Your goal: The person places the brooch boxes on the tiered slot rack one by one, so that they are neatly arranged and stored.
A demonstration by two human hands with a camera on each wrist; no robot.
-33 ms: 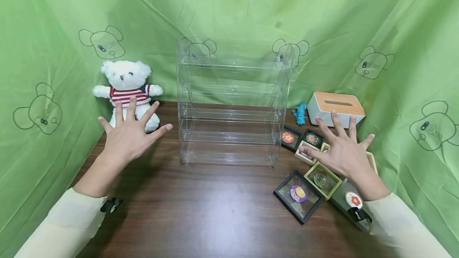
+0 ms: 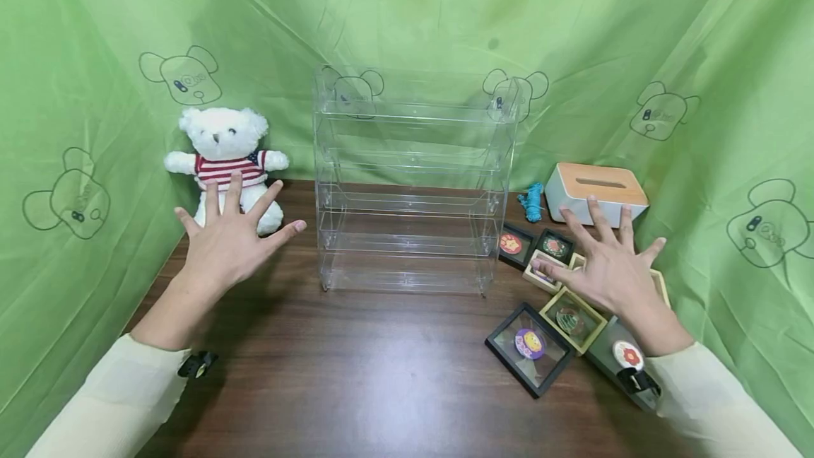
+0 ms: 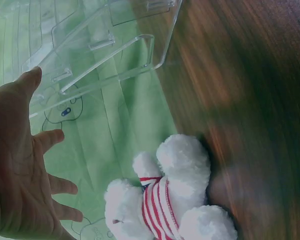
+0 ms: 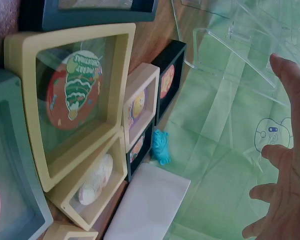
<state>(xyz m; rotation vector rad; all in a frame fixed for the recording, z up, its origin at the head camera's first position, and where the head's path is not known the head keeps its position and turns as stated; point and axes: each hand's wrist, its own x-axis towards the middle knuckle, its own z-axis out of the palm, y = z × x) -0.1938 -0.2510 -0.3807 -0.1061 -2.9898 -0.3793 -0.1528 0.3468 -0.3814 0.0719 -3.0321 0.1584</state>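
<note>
Both hands hover over the table with fingers spread wide and hold nothing. My left hand (image 2: 222, 242) is in front of a white teddy bear (image 2: 222, 136) in a striped sweater, overlapping its legs in the head view. Over a group of framed badges at the right is my right hand (image 2: 610, 267), partly covering some of them. Between the hands stands a clear acrylic tiered rack (image 2: 410, 242). Nearest the rack's front right lies a black display frame (image 2: 528, 348) with a purple badge. A yellow frame (image 4: 80, 95) with a Christmas-tree badge shows large in the right wrist view.
A tissue box (image 2: 600, 186) with a wooden lid stands at the back right, beside a bundle of blue cord (image 2: 533, 202). A dark green frame (image 2: 613, 355) lies partly under the right wrist. Green cloth (image 2: 413, 13) encloses the brown table (image 2: 356, 366) at the back and sides.
</note>
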